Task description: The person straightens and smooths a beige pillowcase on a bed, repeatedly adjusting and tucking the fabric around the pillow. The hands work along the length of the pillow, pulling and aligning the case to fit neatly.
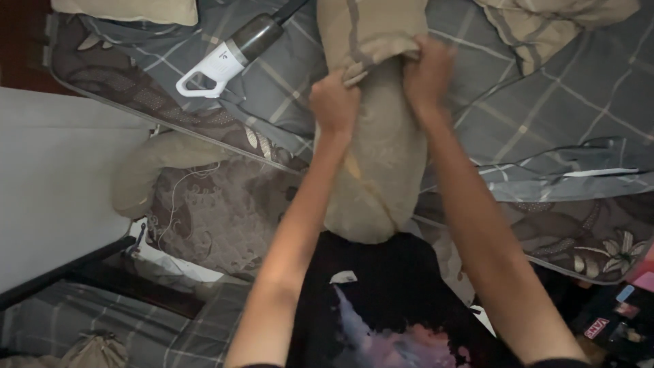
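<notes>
Both hands grip the bunched opening of a beige fabric pillowcase that sits over the top of a long tan cloth bolster pillow: the left hand has its fingers clenched on the cover's edge at one side, and the right hand has its fingers closed on the edge at the other. The bolster stands nearly upright between the person's forearms, its lower end against their dark shirt, above a bed spread with a grey checked sheet. A white and dark handheld vacuum cleaner lies on that sheet, well apart from the left hand.
</notes>
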